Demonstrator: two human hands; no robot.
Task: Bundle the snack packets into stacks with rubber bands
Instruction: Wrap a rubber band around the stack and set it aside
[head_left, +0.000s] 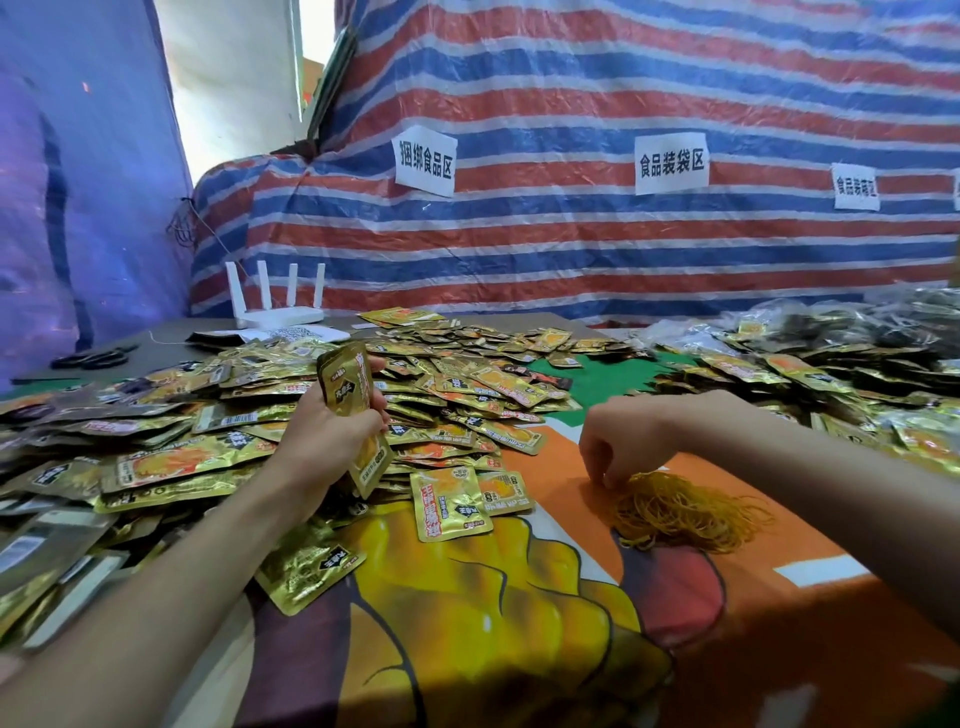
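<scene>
Left hand (332, 434): fingers curled round a stack of snack packets (349, 387), held upright on edge above the loose packet heap (467, 374). Right hand (621, 447): fingers bunched, tips down on the 10 o'clock edge of the rubber band pile (685, 514); whether a band is pinched, cannot tell. Band pile lies on the counter (519, 649), 4 o'clock of the stack. White router (275, 312) at 11 o'clock, behind the heap.
</scene>
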